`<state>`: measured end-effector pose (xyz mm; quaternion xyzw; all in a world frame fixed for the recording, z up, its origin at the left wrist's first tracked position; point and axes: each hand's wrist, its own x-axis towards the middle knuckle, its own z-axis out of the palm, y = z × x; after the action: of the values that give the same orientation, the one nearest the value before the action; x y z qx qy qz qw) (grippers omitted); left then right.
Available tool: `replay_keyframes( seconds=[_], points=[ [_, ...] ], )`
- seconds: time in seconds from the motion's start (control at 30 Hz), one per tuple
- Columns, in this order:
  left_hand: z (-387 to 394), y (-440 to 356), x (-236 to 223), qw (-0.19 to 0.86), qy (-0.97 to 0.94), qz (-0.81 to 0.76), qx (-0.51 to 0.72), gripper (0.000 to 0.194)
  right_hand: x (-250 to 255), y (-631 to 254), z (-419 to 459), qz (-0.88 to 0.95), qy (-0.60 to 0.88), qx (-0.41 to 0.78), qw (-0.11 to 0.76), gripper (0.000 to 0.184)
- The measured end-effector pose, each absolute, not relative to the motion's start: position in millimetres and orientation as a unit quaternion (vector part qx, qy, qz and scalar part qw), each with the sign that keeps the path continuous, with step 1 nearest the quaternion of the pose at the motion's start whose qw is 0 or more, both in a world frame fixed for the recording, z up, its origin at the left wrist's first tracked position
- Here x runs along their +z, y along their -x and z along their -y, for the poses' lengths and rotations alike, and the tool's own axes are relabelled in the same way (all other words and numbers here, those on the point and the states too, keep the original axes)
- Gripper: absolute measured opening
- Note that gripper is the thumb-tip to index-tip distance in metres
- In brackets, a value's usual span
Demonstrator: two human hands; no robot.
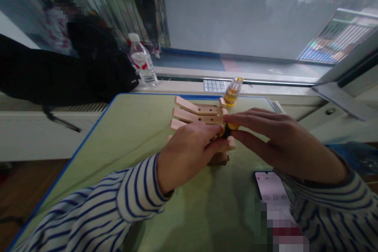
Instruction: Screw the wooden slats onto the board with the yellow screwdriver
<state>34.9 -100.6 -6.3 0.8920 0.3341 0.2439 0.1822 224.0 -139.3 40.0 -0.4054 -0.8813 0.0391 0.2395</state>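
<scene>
On the table, my left hand (191, 141) lies over a wooden assembly (195, 116) of pale slats with round holes. Its thumb and index finger are closed at the black part of a short yellow-and-black screwdriver (227, 130), which lies near the assembly's right side. My right hand (268, 134) comes in from the right, fingers fairly straight, with thumb and fingertips pinching the screwdriver's yellow end. The tip and whatever it touches are hidden behind my left fingers. Several slats stick out to the left; the lower ones are partly covered by my hand.
A small clear bottle with yellow parts (233, 92) stands at the table's back edge. A water bottle (143, 63) and a black bag (97, 59) rest by the window sill. A phone (270, 189) lies under my right forearm. Beyond the glass are people.
</scene>
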Motion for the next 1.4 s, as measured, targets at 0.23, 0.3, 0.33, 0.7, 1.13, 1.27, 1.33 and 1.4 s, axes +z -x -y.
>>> replay_keyframes(
  seconds=[0.23, 0.3, 0.33, 0.7, 1.13, 1.27, 1.33, 1.4],
  points=[
    [102.6, -36.0, -4.4, 0.169, -0.884, -0.363, 0.24, 0.025, 39.6, -224.2, 138.4, 0.882, 0.403, 0.033, 0.242, 0.032],
    [102.7, -36.2, -4.5, 0.175, -0.88, -0.366, 0.248, 0.026, 39.6, -223.9, 138.0, 0.88, 0.406, 0.033, 0.243, 0.032],
    [102.6, -36.3, -4.6, 0.177, -0.878, -0.366, 0.252, 0.025, 39.7, -223.7, 138.0, 0.88, 0.407, 0.033, 0.243, 0.031],
    [101.4, -36.2, -3.5, 0.198, -0.885, -0.333, 0.256, 0.017, 38.1, -224.4, 136.6, 0.873, 0.416, 0.024, 0.252, 0.024],
    [101.7, -37.4, -1.4, 0.202, -0.872, -0.342, 0.285, 0.019, 37.6, -224.4, 135.4, 0.871, 0.416, 0.027, 0.261, 0.02],
    [101.4, -37.1, -2.1, 0.209, -0.87, -0.34, 0.289, 0.014, 37.9, -222.2, 135.2, 0.871, 0.415, 0.033, 0.263, 0.025],
    [101.4, -36.6, -3.6, 0.215, -0.868, -0.343, 0.289, 0.014, 37.5, -221.0, 135.9, 0.87, 0.411, 0.037, 0.269, 0.032],
    [101.6, -36.2, -4.9, 0.214, -0.864, -0.35, 0.291, 0.013, 36.9, -220.0, 136.5, 0.869, 0.405, 0.037, 0.28, 0.038]
  ],
)
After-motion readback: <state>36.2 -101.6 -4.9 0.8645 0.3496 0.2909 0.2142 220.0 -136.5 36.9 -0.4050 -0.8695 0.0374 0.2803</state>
